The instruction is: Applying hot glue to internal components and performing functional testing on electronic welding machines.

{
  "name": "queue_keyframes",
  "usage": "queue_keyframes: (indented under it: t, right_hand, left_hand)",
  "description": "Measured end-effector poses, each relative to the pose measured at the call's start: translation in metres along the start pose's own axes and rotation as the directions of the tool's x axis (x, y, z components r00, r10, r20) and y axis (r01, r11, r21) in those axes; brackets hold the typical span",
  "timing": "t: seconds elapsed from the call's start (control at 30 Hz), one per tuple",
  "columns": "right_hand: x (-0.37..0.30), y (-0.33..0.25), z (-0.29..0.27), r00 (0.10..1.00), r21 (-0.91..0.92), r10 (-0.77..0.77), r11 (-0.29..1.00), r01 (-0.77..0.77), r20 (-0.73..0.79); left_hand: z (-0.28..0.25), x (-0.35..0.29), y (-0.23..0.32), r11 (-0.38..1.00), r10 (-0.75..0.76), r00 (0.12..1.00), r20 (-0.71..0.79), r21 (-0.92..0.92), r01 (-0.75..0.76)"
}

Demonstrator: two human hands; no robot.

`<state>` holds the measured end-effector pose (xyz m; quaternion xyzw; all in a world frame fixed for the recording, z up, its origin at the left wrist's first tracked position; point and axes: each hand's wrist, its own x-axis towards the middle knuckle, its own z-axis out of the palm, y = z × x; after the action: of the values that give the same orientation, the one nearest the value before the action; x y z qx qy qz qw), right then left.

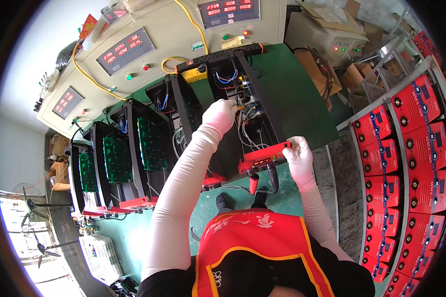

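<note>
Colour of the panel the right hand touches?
The panel is red; seen best in the head view.

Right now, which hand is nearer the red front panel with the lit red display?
Right. The right hand has its fingers at the right end of the red front panel. The left hand is farther off, over the open black unit behind that panel.

Everything's shot through the left of two fisheye cams worn on the head, aimed pretty steeply down at the left hand (220, 118), right hand (299, 161) and tabletop (302, 91). The red apron (255, 232) is caught super close at the bottom edge, while the beige instrument cabinet (171, 32) up top and red boxes (381, 191) at right are seen from farther off, kinda bent toward the rim.
</note>
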<state>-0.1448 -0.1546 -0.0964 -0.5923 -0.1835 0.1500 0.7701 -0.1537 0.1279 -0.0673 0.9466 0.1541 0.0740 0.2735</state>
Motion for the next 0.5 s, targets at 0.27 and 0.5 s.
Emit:
queue_keyframes:
  t: [0.27,0.5]
  right_hand:
    - [0.001,0.0022,-0.0018,1.0,-0.029,0.001,1.0,-0.001,-0.017]
    - [0.001,0.0035,-0.0024,1.0,-0.014,-0.008,1.0,0.008,-0.005]
  left_hand:
    - [-0.0033,0.001,0.0057,0.999,-0.011,1.0,0.016,-0.04,0.012]
    - [-0.0006,0.0035,0.0014,0.999,-0.017,0.999,0.033,-0.036,0.018]
